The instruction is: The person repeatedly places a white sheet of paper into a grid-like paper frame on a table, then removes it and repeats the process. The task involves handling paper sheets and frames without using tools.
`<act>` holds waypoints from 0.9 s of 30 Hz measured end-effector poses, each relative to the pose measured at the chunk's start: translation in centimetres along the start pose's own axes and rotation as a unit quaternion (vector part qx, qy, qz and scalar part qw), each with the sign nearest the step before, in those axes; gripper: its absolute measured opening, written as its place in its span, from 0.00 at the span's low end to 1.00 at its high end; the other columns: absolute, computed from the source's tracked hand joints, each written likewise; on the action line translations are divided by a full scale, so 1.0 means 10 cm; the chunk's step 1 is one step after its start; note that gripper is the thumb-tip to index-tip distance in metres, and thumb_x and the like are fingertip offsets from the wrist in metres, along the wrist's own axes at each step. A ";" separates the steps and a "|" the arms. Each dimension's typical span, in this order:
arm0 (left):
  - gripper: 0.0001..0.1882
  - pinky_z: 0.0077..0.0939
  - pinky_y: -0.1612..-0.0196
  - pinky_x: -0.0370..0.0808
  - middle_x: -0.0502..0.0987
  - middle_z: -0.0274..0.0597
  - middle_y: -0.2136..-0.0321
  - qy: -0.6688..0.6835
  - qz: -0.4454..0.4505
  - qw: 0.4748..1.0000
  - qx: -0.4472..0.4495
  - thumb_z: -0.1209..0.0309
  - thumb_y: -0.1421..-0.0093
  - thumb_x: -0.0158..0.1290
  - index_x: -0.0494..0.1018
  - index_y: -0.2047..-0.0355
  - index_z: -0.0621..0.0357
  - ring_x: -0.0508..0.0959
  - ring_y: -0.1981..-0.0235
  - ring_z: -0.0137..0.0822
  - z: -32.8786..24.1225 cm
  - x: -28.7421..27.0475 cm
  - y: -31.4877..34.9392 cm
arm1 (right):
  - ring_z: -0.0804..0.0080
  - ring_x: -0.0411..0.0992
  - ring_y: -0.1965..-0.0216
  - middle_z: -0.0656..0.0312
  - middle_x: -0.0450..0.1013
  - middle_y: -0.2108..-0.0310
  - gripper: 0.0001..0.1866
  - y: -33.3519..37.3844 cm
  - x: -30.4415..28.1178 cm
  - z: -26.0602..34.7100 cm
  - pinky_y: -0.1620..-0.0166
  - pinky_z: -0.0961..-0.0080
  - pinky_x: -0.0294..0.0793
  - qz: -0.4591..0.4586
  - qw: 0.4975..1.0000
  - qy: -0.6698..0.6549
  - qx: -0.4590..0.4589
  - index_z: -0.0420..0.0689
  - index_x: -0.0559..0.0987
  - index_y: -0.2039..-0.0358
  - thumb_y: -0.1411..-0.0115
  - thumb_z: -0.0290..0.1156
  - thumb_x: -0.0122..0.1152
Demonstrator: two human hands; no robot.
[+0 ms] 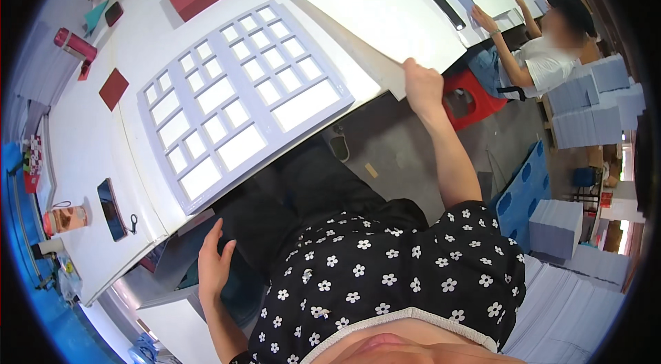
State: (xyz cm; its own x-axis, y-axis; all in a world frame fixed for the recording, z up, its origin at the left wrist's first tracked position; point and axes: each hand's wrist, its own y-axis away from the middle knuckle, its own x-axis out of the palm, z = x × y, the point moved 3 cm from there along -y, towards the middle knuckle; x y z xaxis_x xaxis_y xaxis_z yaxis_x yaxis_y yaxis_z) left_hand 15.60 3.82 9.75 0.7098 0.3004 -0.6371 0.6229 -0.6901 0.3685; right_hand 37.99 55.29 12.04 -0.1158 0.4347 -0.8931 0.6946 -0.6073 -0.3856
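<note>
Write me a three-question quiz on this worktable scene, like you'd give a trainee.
1. Which hand, left or right, holds the edge of the large white sheet beside the grid frame?
2. True or false: the left hand touches the grid frame.
3. Fill in: the scissors lie just beside a dark ____.

Key: 1. The right hand. 2. False; it is apart from it, with nothing in it. 3. Phone.

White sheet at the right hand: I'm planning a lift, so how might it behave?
The broad white sheet is probably light for its size, looking thin at the right hand. Its fairly straight edge suggests some stiffness, though its wide span may bow.
</note>
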 end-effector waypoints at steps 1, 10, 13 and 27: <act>0.29 0.37 0.44 0.73 0.75 0.55 0.46 0.001 0.005 1.000 0.015 0.72 0.37 0.57 0.65 0.36 0.59 0.76 0.46 0.49 -0.09 -0.01 -0.03 | 0.64 0.77 0.75 0.62 0.75 0.79 0.01 0.03 -0.03 -0.06 0.69 0.65 0.72 -0.015 1.000 0.011 0.002 0.47 0.73 0.74 0.46 0.27 0.55; 0.29 0.33 0.49 0.74 0.76 0.55 0.47 0.025 0.055 0.997 0.058 0.68 0.38 0.59 0.67 0.37 0.56 0.77 0.48 0.47 -0.31 0.13 -0.01 | 0.52 0.75 0.58 0.48 0.76 0.61 0.21 0.73 0.03 -0.30 0.51 0.60 0.71 -0.207 0.961 -0.096 0.154 0.40 0.76 0.56 0.46 0.39 0.69; 0.29 0.32 0.48 0.74 0.75 0.53 0.46 0.031 0.091 0.992 0.087 0.68 0.38 0.59 0.67 0.37 0.56 0.77 0.47 0.46 -0.48 0.10 -0.14 | 0.59 0.76 0.55 0.54 0.76 0.59 0.21 1.25 1.09 -1.12 0.55 0.63 0.74 0.006 0.751 -0.417 0.511 0.37 0.74 0.54 0.38 0.40 0.65; 0.21 0.35 0.52 0.77 0.80 0.53 0.55 0.526 0.004 0.843 0.112 0.64 0.27 0.43 0.66 0.42 0.67 0.82 0.56 0.43 -0.55 -0.33 -0.41 | 0.82 0.66 0.77 0.65 0.72 0.69 0.07 0.18 0.14 0.15 0.66 0.76 0.71 0.121 0.289 -0.901 0.301 0.43 0.71 0.56 0.33 0.27 0.56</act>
State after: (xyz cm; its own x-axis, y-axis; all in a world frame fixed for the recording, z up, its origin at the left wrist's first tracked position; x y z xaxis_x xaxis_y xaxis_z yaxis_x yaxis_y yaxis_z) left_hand 12.56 9.29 14.08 0.6861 0.6321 0.3600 0.6226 -0.7662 0.1587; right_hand 38.01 53.82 9.80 -0.6738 -0.3916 0.6266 0.6506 -0.7165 0.2518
